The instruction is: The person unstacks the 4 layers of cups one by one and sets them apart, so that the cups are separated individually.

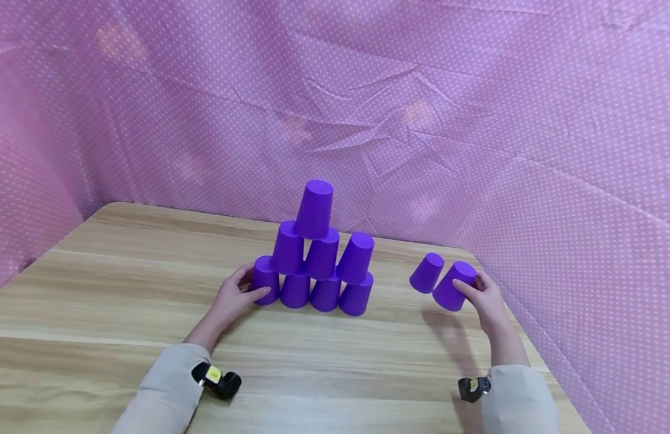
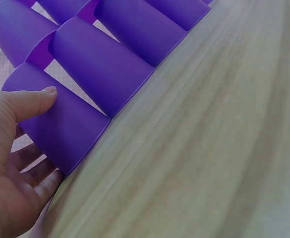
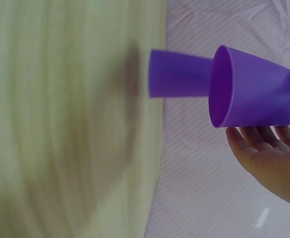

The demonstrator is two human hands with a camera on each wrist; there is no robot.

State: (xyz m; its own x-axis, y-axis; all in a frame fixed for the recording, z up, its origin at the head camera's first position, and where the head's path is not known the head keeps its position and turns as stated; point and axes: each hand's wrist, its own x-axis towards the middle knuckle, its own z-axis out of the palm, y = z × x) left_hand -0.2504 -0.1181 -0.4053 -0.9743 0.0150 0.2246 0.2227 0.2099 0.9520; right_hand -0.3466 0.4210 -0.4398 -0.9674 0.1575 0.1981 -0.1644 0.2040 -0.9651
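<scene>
A pyramid of upside-down purple cups stands mid-table in the head view. Several cups form its bottom row, three its middle row, and one top cup (image 1: 315,210) sits over the left pair. My left hand (image 1: 237,295) grips the leftmost bottom cup (image 2: 60,119), thumb on the near side and fingers around the back. On the right, my right hand (image 1: 486,297) holds another purple cup (image 3: 263,89) mouth down, raised off the table, its shadow falling below. Just left of that, a separate purple cup (image 1: 427,273) stands mouth down on the table.
The wood-grain table (image 1: 123,265) has its right edge (image 1: 535,349) near my right forearm. Pink dotted cloth (image 1: 335,120) hangs behind and along both sides. Black wrist cameras are strapped at both sleeves.
</scene>
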